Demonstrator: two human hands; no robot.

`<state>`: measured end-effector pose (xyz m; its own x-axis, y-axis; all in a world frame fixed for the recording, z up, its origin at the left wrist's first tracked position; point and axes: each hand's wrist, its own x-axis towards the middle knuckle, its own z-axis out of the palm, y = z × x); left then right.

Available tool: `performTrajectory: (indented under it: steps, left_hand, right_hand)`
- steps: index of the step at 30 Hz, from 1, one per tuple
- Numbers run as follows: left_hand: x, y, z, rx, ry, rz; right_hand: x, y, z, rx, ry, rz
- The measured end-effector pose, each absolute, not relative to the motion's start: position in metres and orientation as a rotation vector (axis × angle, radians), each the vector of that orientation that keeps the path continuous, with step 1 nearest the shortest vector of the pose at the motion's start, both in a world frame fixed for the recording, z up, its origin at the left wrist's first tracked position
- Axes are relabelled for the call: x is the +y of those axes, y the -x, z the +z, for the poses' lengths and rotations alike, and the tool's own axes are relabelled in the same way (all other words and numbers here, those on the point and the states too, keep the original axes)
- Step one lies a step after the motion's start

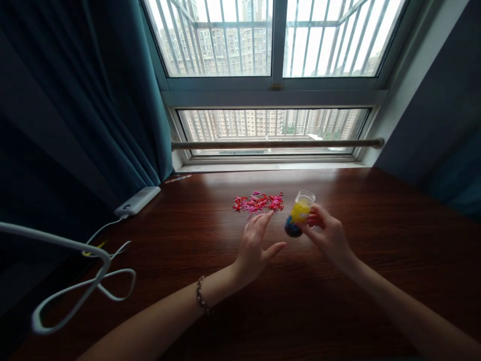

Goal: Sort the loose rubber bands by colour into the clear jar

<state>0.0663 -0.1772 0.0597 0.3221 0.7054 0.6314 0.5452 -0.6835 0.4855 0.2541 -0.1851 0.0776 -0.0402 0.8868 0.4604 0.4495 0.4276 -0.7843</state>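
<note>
Smooth white cable is looped far left, then a pleated blue curtain w/ a white plastic box set by its hem. Small red/pink rubbery loops are heaped loosely, apart from the far edge of the glossy wood-grain table. L hand is held w/ fingers loosely spread, nothing gripped, tips nr the heap (contact can't be told). Clear round jar, yellow over dk blue inside, is pinched, a bit tilted, btwn thumb + fingers of R hand, just right of the heap.
</note>
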Motion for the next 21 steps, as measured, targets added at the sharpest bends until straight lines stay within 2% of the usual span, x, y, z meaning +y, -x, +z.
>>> performTrajectory:
  steps: [3,7,13,21]
  left_hand:
    - [-0.155,-0.066,0.045,0.993,-2.462,1.277]
    - [-0.126,-0.054,0.028,0.749,-2.697,1.074]
    - [-0.111,-0.043,0.019,0.87,-2.701,1.109]
    - [-0.12,-0.041,0.021,0.839,-2.882,1.095]
  right_hand:
    - [-0.167,-0.304,0.073,-1.419,1.326,0.308]
    - [-0.145,-0.357,0.051,-1.236,1.48,0.077]
    - [-0.129,-0.376,0.021,-1.282,1.562,0.079]
    - [-0.125,-0.377,0.006,-1.333,1.595,0.023]
